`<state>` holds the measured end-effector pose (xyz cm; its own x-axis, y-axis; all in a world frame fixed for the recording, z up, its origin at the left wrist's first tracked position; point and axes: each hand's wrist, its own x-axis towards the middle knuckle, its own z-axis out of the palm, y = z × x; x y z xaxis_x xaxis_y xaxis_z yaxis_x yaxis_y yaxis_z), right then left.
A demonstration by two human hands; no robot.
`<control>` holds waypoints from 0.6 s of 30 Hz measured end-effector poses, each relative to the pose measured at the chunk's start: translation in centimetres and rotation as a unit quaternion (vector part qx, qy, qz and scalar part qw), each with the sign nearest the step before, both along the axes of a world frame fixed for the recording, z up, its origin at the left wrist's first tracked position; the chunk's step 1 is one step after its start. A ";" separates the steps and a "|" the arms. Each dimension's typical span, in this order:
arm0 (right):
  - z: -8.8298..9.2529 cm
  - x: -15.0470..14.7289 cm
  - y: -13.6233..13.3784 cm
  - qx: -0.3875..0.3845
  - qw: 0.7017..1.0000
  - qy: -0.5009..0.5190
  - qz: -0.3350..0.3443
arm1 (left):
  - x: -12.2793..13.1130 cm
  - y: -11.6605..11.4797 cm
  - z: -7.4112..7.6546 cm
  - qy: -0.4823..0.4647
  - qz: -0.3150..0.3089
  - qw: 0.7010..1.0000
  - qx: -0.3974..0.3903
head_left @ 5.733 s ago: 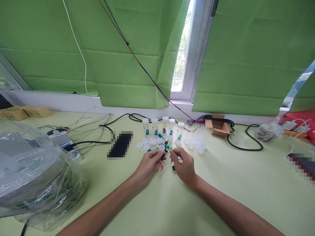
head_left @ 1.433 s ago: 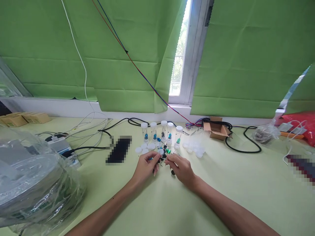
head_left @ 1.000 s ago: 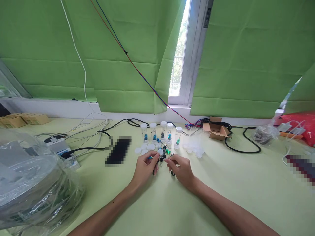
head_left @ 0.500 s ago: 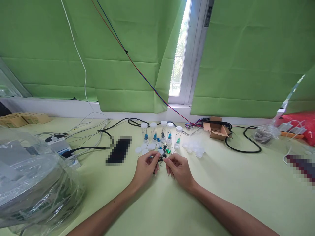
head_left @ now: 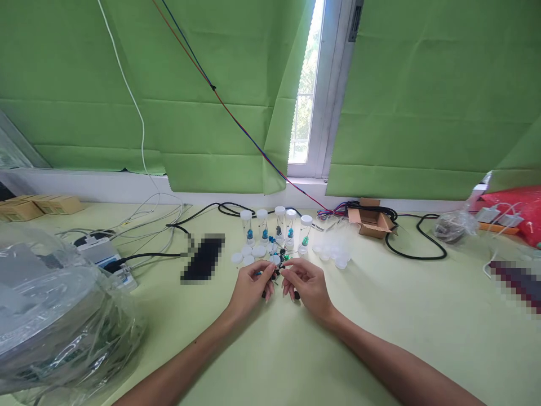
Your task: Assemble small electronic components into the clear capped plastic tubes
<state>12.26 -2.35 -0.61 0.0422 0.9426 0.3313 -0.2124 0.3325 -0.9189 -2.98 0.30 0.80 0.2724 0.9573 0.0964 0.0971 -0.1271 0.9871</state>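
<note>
My left hand point(head_left: 250, 286) and my right hand point(head_left: 308, 285) are close together over the table, fingertips pinched around small dark parts too tiny to name. A black piece point(head_left: 297, 295) shows under my right fingers. Just beyond the fingertips lies a pile of small blue, green and black parts with wire leads point(head_left: 274, 248). Behind it stand several clear tubes with white caps point(head_left: 306, 219), each with a small coloured part inside. Round white caps point(head_left: 237, 258) lie to the left of the pile, and empty-looking translucent containers point(head_left: 341, 259) are to the right.
A black blurred flat object point(head_left: 203, 257) lies left of the hands. Plastic-wrapped bulk point(head_left: 63, 316) fills the near left. An open cardboard box point(head_left: 372, 224) and black cables point(head_left: 416, 256) are at the back right, with a red bag point(head_left: 518, 208) beyond.
My right hand's fingers have shifted slightly, and a black piece now shows beneath them. My left hand stays nearly in place. The whole view has moved a little.
</note>
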 end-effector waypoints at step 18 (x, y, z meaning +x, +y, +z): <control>0.8 -0.2 0.0 0.046 0.995 -0.015 0.090 | -0.1 0.0 -0.3 -0.064 -0.038 0.996 -0.051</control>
